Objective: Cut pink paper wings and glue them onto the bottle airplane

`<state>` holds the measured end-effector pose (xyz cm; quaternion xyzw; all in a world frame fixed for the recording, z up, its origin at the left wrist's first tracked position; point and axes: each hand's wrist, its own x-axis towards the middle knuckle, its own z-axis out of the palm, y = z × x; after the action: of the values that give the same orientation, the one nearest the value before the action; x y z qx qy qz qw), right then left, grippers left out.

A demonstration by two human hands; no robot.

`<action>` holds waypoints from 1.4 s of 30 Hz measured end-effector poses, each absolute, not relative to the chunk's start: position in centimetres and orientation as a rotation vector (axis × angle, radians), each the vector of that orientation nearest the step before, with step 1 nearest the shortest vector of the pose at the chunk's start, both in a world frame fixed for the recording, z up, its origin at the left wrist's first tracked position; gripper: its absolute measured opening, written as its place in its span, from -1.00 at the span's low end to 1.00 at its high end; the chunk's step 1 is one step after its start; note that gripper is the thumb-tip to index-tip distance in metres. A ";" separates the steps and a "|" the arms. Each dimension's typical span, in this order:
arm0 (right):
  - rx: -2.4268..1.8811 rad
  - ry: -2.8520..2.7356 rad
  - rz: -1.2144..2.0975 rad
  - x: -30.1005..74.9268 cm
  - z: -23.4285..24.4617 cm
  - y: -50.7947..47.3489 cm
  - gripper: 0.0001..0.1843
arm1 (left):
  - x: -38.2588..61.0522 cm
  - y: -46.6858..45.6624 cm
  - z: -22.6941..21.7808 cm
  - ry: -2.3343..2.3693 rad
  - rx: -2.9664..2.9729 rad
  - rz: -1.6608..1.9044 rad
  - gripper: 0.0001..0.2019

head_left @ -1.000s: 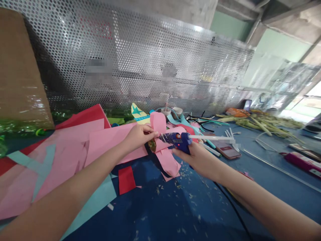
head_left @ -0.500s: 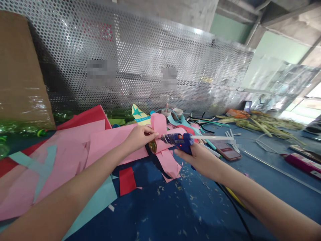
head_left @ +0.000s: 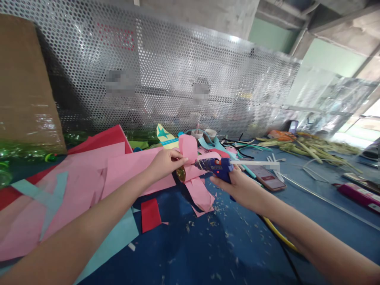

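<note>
Since the earlier frame, the glue gun in the right hand has drawn slightly rightward, its tip farther from the left hand, which has stayed nearly in place. Behind everything stands a metal screen full of holes, and before it spreads a blue table. Upright at the far left is a piece of cardboard. Large pink sheets cover the table's left side, over red paper, with a light blue sheet nearer the person.

Pink paper strips sit mid-table, one curled upright; the left thumb and fingers are pinched closed on their edge. Right-hand fingers wrap round the glue gun's handle; its tip is at the strips, but whether it touches I cannot tell. Off to the right lies a phone. Nearer the front is a red square. Just under the left fingertips shows a shiny amber piece. Thin and white, a glue stick juts from the glue gun's back.
</note>
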<state>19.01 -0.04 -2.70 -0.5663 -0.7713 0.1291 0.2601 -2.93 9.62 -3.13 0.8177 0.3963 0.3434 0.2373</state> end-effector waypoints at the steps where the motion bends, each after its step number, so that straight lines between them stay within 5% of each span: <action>1: -1.533 -2.090 0.347 19.2 -2.8 0.1 -0.67 | -2.9 9.7 -3.2 1.086 2.244 0.941 -0.76; 27: -1.564 -2.054 0.389 19.7 -2.6 0.7 -0.57 | -2.9 9.6 -3.1 1.082 2.257 0.981 -0.71; 42: -1.625 -1.902 0.570 19.9 -2.1 0.7 -0.74 | -3.0 9.7 -3.3 1.101 2.278 0.992 -0.76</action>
<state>19.94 0.71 -2.14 -0.6074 -0.7107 0.2130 0.2839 -2.99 9.67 -3.27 0.8194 0.3960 0.3569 0.2106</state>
